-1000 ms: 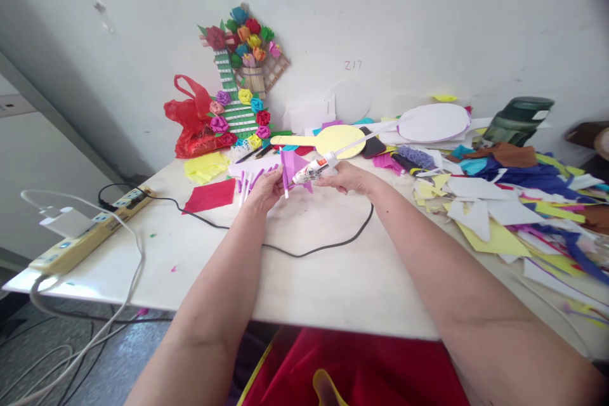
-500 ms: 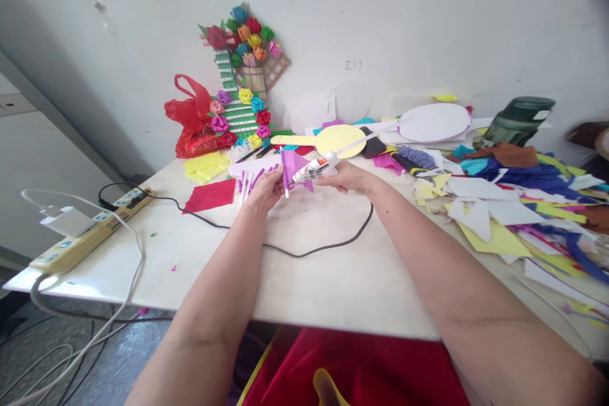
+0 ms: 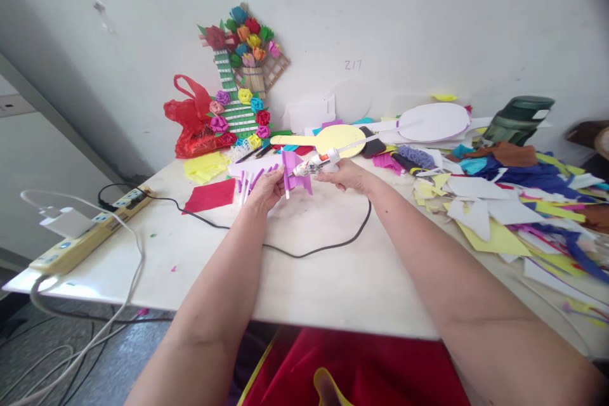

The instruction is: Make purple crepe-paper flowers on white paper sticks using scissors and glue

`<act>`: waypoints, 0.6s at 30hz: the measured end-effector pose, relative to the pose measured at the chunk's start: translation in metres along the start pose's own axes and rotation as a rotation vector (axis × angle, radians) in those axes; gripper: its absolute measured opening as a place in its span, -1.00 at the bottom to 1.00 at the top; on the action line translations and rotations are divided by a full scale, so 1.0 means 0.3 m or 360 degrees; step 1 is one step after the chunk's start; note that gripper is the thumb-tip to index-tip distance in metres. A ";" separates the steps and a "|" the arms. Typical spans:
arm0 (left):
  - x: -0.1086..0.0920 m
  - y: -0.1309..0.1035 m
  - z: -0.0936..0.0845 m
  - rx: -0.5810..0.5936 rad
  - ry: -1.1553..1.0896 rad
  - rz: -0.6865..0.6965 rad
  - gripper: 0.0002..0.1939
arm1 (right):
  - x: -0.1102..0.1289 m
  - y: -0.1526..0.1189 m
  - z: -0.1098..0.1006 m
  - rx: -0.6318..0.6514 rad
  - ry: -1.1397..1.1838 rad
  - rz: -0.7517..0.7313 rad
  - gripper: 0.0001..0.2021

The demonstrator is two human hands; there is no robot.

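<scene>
My left hand (image 3: 269,189) is closed on a piece of purple crepe paper (image 3: 302,187) whose left edge lies along a thin white stick (image 3: 287,194). In my right hand (image 3: 343,176) is a white hot glue gun (image 3: 314,163), a clear glue stick jutting from its back. Its nozzle points left, at the paper near the white stick; whether it touches I cannot tell. Beside my left hand lie several purple-wrapped sticks (image 3: 244,184) on the table. A red paper square (image 3: 210,195) rests left of them.
A black cord (image 3: 304,256) loops across the white table (image 3: 323,292) to a power strip (image 3: 90,231) at left. Paper scraps (image 3: 495,203) pile up on the right near a green bottle (image 3: 516,119). Paper flowers (image 3: 245,98) and a red bag (image 3: 190,117) stand at the back.
The glue gun's nozzle has shifted slightly up and left along the purple paper, and more of the paper's lower part shows. My left hand has barely moved.
</scene>
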State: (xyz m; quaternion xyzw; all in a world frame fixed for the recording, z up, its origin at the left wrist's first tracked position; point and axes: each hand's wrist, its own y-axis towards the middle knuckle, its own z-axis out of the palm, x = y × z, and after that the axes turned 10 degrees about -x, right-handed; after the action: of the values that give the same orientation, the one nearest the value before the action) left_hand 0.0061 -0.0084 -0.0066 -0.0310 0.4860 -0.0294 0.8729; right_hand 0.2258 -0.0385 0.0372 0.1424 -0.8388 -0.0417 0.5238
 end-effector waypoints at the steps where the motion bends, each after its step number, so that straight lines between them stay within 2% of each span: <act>1: 0.000 -0.001 0.000 0.0003 0.0015 0.0002 -0.97 | -0.004 0.002 -0.001 -0.0011 -0.0015 0.0003 -0.63; 8: 0.003 -0.004 0.002 -0.0014 0.0036 -0.0024 -0.94 | -0.024 0.016 0.003 -0.0086 -0.0094 0.0037 -0.62; 18: 0.002 -0.001 0.001 -0.0032 0.0006 0.0001 -0.99 | -0.008 0.001 0.008 -0.0027 -0.0053 -0.0020 -0.61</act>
State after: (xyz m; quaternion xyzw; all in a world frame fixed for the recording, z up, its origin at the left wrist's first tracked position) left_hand 0.0067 -0.0086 -0.0071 -0.0395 0.4878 -0.0245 0.8717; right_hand 0.2246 -0.0378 0.0341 0.1426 -0.8461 -0.0544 0.5107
